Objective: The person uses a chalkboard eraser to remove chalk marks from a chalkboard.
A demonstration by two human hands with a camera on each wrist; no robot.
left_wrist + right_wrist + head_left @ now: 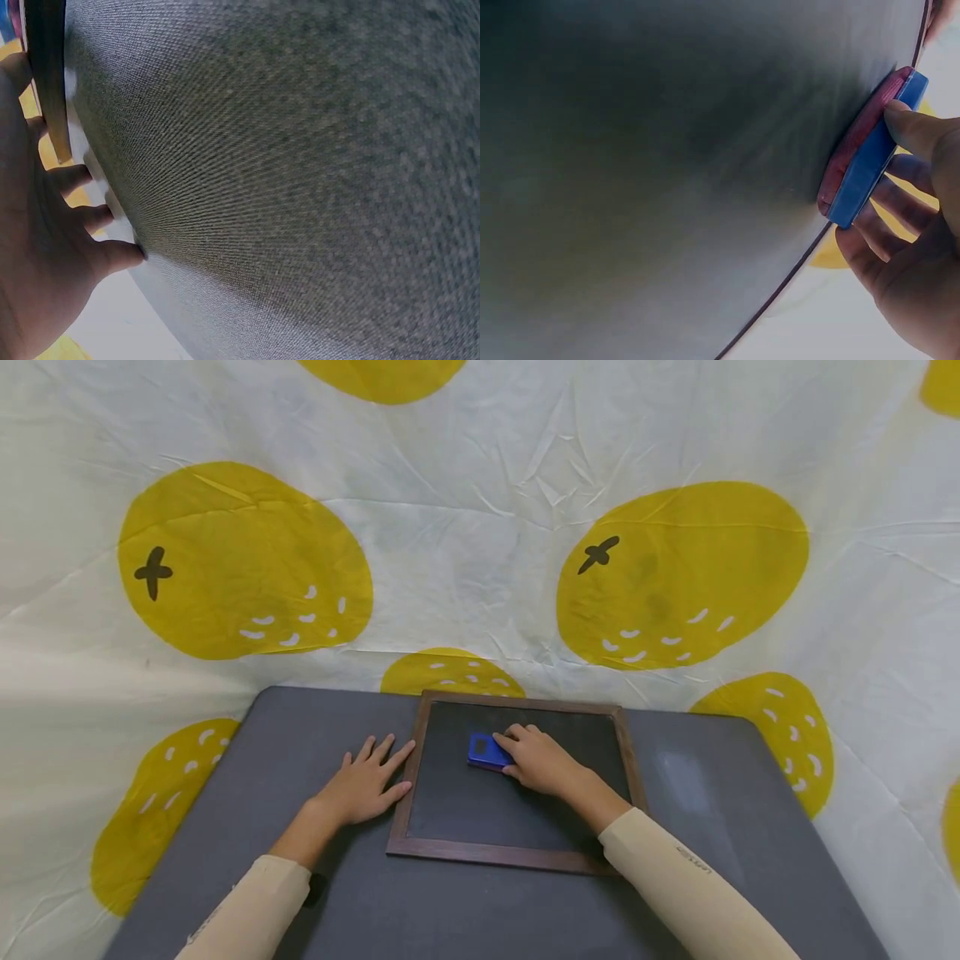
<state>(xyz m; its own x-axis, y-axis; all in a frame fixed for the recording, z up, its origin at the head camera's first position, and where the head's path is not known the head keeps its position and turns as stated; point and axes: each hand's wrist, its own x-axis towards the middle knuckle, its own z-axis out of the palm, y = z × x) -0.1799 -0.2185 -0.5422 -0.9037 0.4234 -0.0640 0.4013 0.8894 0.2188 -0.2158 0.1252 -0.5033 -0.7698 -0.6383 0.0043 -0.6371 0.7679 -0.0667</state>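
Note:
A blackboard (450,818) in a brown wooden frame lies flat on the dark grey table. My right hand (542,762) grips a blue eraser (486,750) over the upper middle of the board. In the right wrist view, the eraser (866,169) has its reddish felt side against the black surface, with the thumb on one edge and fingers along the other. My left hand (365,787) is spread at the board's left edge, fingers straight, thumb and index fingertip right at the frame. The left wrist view shows that hand (52,225) beside the frame's edge (49,82).
The grey table (480,914) reaches back to a white cloth (465,568) printed with big yellow fruit shapes. This cloth hangs behind and on both sides. Faint streaks show on the blackboard surface (757,142) close to the eraser.

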